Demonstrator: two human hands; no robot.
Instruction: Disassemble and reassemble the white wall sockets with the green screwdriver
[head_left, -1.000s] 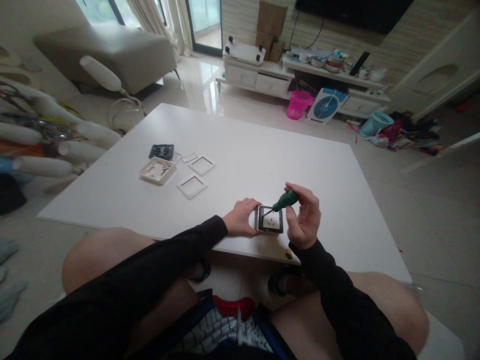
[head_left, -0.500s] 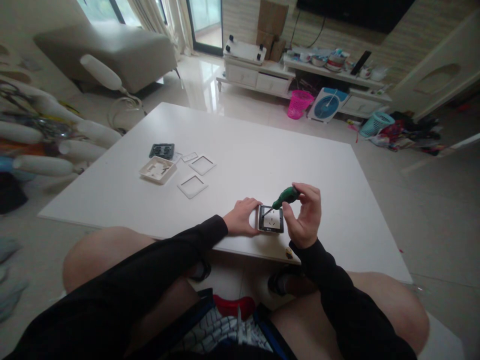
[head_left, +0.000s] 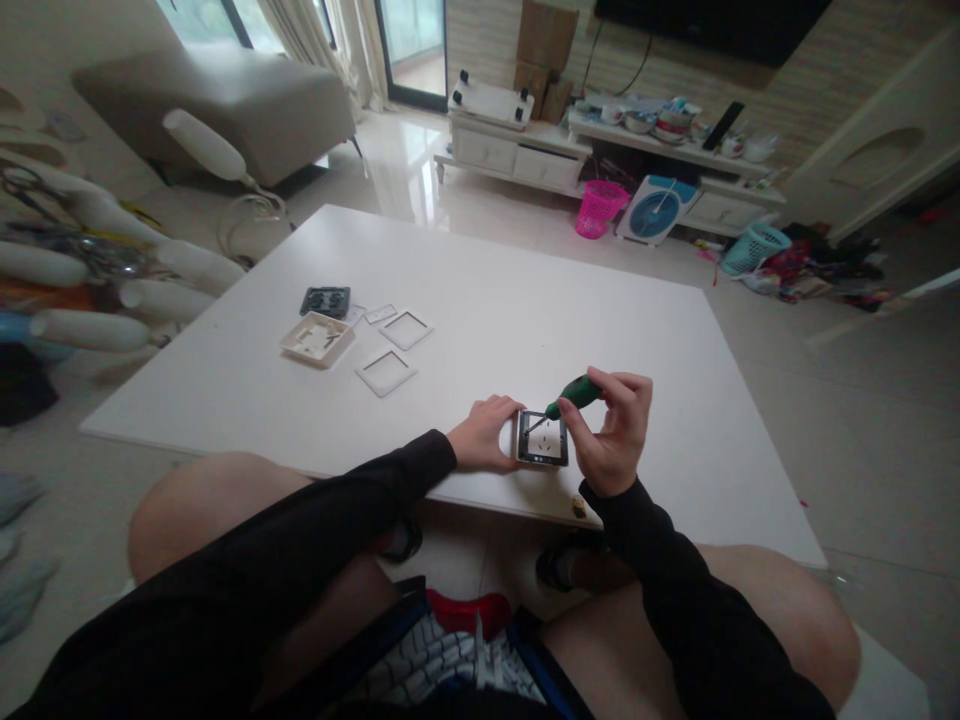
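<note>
Socket sits in box, screwing apparently unfinished: left fingers half-spread, gripping box, right fingers pinching screwdriver, frames unfitted toward ten o'clock.

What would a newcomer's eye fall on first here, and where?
Probably the green screwdriver in the right hand, slanting down to the socket that the left hand holds at the near side of the white table. Beyond the table, a bright pink basket stands by a low white cabinet.
</note>
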